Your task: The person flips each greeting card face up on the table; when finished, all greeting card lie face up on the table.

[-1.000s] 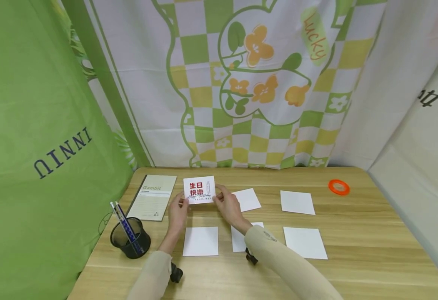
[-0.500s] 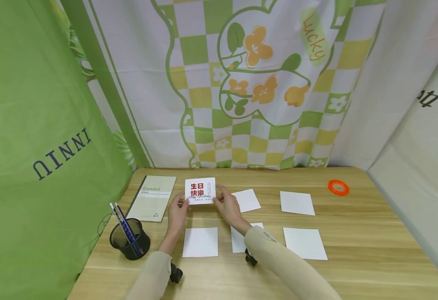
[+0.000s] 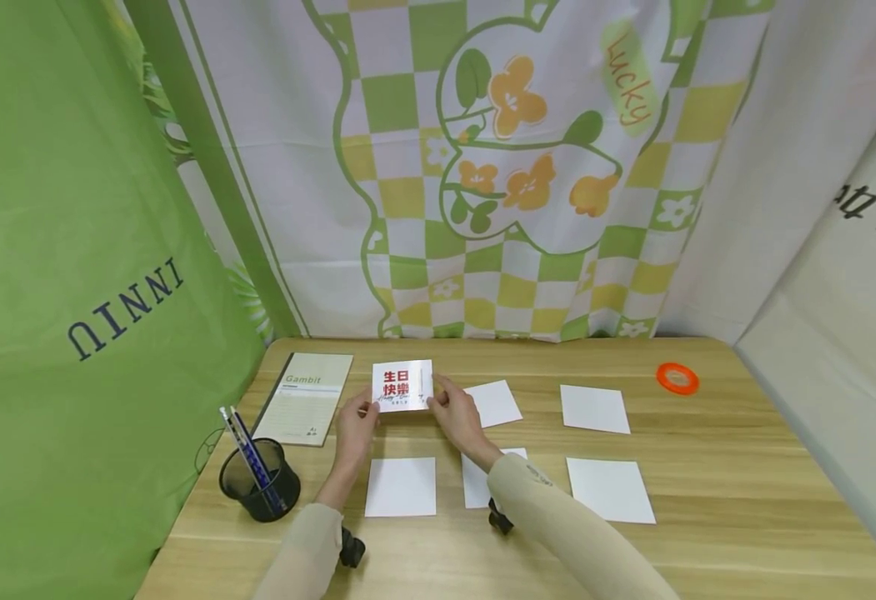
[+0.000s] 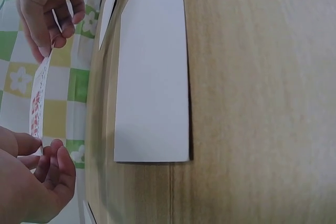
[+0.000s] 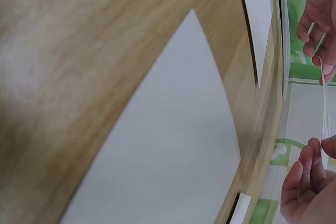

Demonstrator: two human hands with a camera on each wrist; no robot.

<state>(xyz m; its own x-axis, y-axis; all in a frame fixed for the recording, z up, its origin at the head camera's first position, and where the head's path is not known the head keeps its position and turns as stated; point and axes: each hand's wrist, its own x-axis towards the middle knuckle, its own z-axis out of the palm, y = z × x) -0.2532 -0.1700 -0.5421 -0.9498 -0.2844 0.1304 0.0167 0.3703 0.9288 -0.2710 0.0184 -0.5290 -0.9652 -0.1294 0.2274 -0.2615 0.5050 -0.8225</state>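
A square white greeting card [image 3: 400, 386] with red Chinese characters and "Happy Birthday" script is held up between both hands, its printed side toward the head camera. My left hand [image 3: 355, 429] pinches its lower left corner between thumb and fingers. At the lower right corner my right hand [image 3: 458, 414] pinches it the same way. In the left wrist view the card [image 4: 39, 98] stands off the table, seen almost edge-on. Below the hands lies a blank white card [image 3: 401, 487], and another white card [image 3: 475, 482] is partly covered by the right forearm.
More blank white cards lie to the right, such as one at the back [image 3: 595, 408] and one nearer [image 3: 611, 490]. An orange ring [image 3: 678, 378] sits at the back right. On the left are a Gambit notebook [image 3: 305, 398] and a black mesh pen cup [image 3: 261, 481] holding pencils.
The card has shifted very slightly right and tilted, so light now glares off its right part. Both hands keep their hold on its corners.
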